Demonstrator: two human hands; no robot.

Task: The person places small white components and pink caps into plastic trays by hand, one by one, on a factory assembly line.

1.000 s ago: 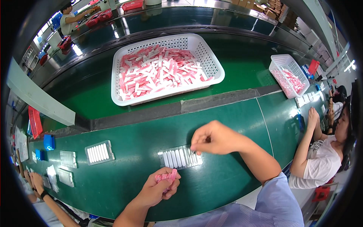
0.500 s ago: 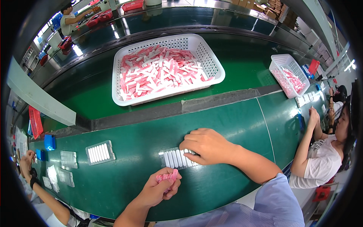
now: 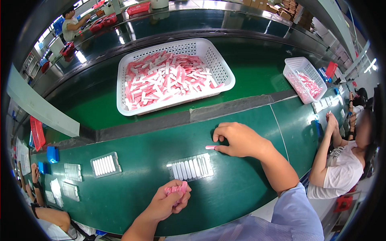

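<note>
resting knuckles-up on the green conveyor belt [image 3: 140, 188], the right hand [image 3: 237, 138] has its fingers curled under and its thumb and forefinger pinching one small pink plastic stick [image 3: 210, 147], which lies flat on the belt pointing left, just beyond the clear moulded tray of white sticks [image 3: 190, 167]. the right forearm runs from the lower right, in a light blue sleeve [image 3: 297, 213], bent at the elbow. the left hand [image 3: 169, 201] is raised on a forearm coming up from the bottom edge, palm turned toward the camera, fingers closed round a bundle of pink sticks [image 3: 176, 189] whose ends poke out above the fist, near the tray's near edge. a second filled clear tray [image 3: 105, 164] sits well apart to the left on the belt. beyond the grey strip, a large white perforated basket [image 3: 217, 64] holds a heap of pink and white sticks. a seated person in a white shirt [image 3: 341, 168] works at the right.
</note>
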